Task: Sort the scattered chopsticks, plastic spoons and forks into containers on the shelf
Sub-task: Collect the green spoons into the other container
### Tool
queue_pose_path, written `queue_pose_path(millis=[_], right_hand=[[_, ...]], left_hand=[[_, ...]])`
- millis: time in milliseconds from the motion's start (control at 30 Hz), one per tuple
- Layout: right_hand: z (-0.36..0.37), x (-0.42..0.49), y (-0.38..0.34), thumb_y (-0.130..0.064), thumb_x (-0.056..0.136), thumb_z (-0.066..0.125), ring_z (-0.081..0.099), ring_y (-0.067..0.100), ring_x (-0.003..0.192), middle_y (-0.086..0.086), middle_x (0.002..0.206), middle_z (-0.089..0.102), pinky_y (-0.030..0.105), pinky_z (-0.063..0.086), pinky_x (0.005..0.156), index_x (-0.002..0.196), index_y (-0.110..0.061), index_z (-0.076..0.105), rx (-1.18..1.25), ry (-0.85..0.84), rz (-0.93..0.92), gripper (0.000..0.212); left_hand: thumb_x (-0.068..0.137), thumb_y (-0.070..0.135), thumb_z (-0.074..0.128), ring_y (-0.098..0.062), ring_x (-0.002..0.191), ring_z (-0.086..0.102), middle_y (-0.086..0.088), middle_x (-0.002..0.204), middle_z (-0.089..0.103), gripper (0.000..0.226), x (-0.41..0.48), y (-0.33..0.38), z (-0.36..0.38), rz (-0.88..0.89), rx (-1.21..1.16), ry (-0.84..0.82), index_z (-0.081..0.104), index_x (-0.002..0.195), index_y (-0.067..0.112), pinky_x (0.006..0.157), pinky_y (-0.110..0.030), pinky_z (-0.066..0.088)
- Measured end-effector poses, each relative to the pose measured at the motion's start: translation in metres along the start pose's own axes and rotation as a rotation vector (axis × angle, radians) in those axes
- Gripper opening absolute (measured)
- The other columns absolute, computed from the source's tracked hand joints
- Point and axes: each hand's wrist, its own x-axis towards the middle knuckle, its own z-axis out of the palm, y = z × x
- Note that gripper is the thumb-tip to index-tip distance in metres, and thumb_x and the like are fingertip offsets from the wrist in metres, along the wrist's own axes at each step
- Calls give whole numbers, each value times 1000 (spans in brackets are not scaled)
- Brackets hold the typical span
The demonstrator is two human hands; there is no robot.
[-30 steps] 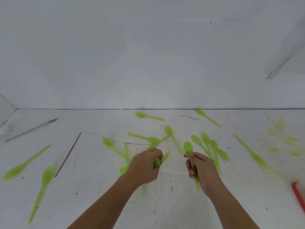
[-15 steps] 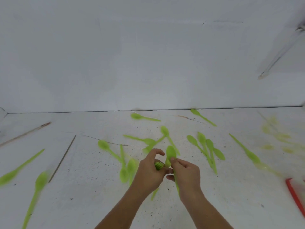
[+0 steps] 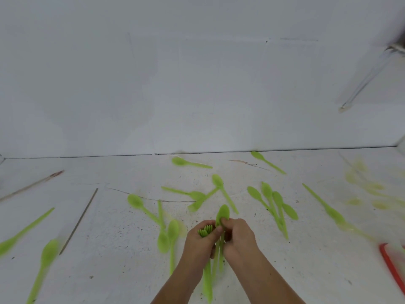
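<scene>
My left hand point(image 3: 200, 243) grips a bundle of green plastic forks point(image 3: 205, 230), tines up, with their handles hanging below the fist. My right hand point(image 3: 237, 236) pinches a green spoon point(image 3: 222, 213) by its bowl and holds it against that bundle. The two hands touch in front of me, low in the view. Several green spoons lie scattered on the white surface point(image 3: 109, 238), among them a cluster point(image 3: 272, 199) to the right and a pair point(image 3: 168, 234) just left of my hands. A thin wooden chopstick point(image 3: 80, 218) lies at the left.
A second chopstick point(image 3: 32, 185) lies at the far left near the back wall. A red-rimmed container point(image 3: 392, 266) shows at the right edge. The right side wall carries faint green reflections point(image 3: 372, 189). A white wall closes the back.
My right hand carried its spoon leftward and brought it against the forks in my left hand. Both hands came together and drew a little nearer to me.
</scene>
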Motion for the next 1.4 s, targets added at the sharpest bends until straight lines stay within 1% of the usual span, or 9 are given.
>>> queue_pose_path(millis=[200,367,500,633,767,933,1067,1200,1400], right_hand=[[23,12,-17,7,93,59,62,29,81,16,82,63,30,52,42,85,7,66,49,-90,49,11],[58,25,-44,5,83,71,48,17,69,5,78,57,31,38,56,76,-5,65,-217,-160,-48,14],[74,65,-80,-26,81,82,52,19,77,-1,80,58,34,41,69,86,-13,70,-418,-271,-184,18],[84,137,-99,-25,90,67,63,25,113,2,113,67,32,47,96,120,-17,72,-1213,98,-668,31],[91,162,-94,-15,82,60,65,23,103,-1,104,67,30,54,84,93,-21,73,-1554,71,-697,18],[94,145,-120,-13,83,75,64,15,75,-7,71,69,19,42,61,73,-20,72,-1083,6,-746,13],[104,111,-113,-3,83,80,59,18,61,3,66,68,31,46,57,74,-11,73,-656,-268,-535,14],[113,111,-78,-9,83,81,64,19,70,-1,73,70,38,56,71,76,-14,68,-722,-187,-576,15],[124,110,-63,1,90,72,69,22,77,11,91,78,45,59,79,103,-17,77,-286,-210,-313,23]], left_hand=[[93,21,76,-10,61,58,1,71,69,2,21,19,-3,94,83,27,77,91,21,58,-22,46],[98,22,72,-38,92,75,-22,93,75,15,47,46,-11,114,-102,16,68,98,8,82,-47,60],[100,8,64,-38,75,74,-21,80,70,12,70,74,-23,113,-202,99,60,101,-2,71,-43,64],[100,11,66,-36,71,72,-17,80,69,20,96,89,-32,130,-88,140,59,105,-6,77,-53,63],[100,10,67,-35,71,72,-18,80,69,18,114,98,-33,110,-86,150,60,103,-6,76,-52,63],[99,11,69,-34,71,74,-18,80,71,17,125,98,-34,70,-69,182,63,102,-4,70,-45,64],[98,11,70,-34,69,73,-18,78,71,18,128,93,-31,46,-40,168,62,102,-5,73,-52,62],[97,11,72,-39,75,75,-25,84,74,16,125,88,-30,33,10,87,65,101,-2,75,-50,63],[97,8,69,-38,79,73,-29,90,72,12,125,76,-35,17,-177,38,67,102,-2,74,-42,60]])
